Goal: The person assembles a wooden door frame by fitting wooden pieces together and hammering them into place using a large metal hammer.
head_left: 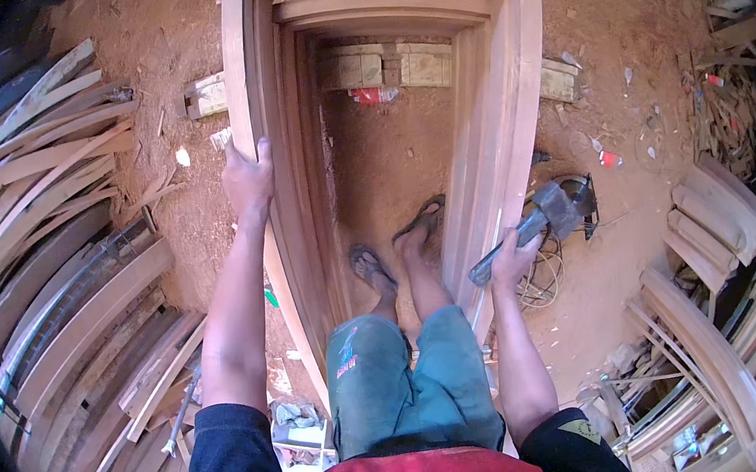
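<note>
A stack of reddish wooden door frames (509, 84) lies on the dirt floor, and I stand inside its opening in sandals. My left hand (248, 178) grips the outer edge of the frame's left upright. My right hand (514, 258) holds a hammer (537, 219) by its dark handle, with the grey metal head raised just outside the right upright.
Curved and straight timber pieces (68, 268) are piled on the left. More curved wooden parts (717, 219) and offcuts lie on the right. A power tool with a coiled cord (582, 205) sits by the right upright. Pale blocks (388, 67) support the frame's far end.
</note>
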Action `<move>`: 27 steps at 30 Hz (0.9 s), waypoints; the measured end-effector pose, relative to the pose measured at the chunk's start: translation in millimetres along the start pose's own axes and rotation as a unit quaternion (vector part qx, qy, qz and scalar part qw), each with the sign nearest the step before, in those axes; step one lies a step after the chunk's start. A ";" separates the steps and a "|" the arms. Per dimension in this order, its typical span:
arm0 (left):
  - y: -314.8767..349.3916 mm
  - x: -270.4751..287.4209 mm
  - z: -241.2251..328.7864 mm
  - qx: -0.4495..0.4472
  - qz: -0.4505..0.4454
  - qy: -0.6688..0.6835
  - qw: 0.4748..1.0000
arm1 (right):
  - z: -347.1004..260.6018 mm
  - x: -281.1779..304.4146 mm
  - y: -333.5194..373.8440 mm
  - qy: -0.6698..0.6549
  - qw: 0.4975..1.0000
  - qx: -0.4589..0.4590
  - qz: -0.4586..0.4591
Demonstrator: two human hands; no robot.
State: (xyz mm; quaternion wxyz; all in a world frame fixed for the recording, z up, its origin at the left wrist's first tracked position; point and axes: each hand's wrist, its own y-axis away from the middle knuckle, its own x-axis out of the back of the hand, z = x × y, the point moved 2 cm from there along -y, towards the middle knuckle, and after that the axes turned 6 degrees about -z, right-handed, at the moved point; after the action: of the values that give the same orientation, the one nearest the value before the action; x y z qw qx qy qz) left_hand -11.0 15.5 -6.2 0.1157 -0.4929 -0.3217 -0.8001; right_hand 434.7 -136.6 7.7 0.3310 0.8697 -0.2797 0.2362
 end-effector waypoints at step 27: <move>413.8 -114.7 -395.1 0.359 0.156 0.383 0.836 | -15.9 -25.5 25.1 0.271 0.943 0.153 0.119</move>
State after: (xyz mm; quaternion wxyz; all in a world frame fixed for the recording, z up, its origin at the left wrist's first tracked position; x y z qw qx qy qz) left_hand -29.5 -565.2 -60.7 0.5216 -0.1139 -0.4355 -0.7248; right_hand 396.3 -132.6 14.2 0.2270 0.7735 -0.2413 0.5402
